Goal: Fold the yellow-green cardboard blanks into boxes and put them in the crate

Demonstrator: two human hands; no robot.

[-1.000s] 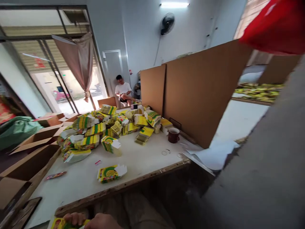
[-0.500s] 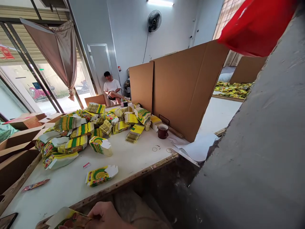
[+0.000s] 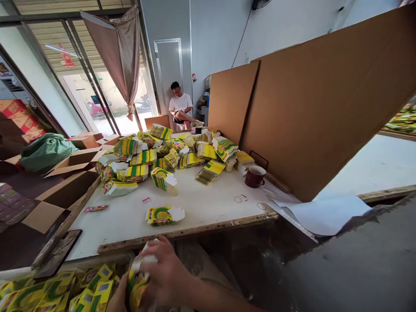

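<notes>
- White worktable [image 3: 201,203] fills mid-view; cardboard panels [image 3: 312,104] stand along its right side, person in white shirt [image 3: 181,102] sits beyond the far end.
- Left hand [image 3: 118,294]: partly cut off by bottom edge, holding the yellow carton [image 3: 139,291] from its left side.
- Right hand [image 3: 166,265]: motion-blurred, fingers curved over the carton's white flaps; can't tell if they're pinching.
- Carton location: between both hands, just off the table's near edge, right beside a bin [image 3: 125,258] of yellow packs [image 3: 53,290].
- On table: loose carton [image 3: 160,215] lying near the front edge, white flaps facing right; standing carton [image 3: 164,180] behind it; big carton heap [image 3: 139,169] farther back.
- Brown mug [image 3: 255,177] near the panels, thin loops [image 3: 238,199] in front.
- Dark phone-like slab [image 3: 59,251] at near-left corner.
- Open cardboard boxes [image 3: 48,214] left of table.
</notes>
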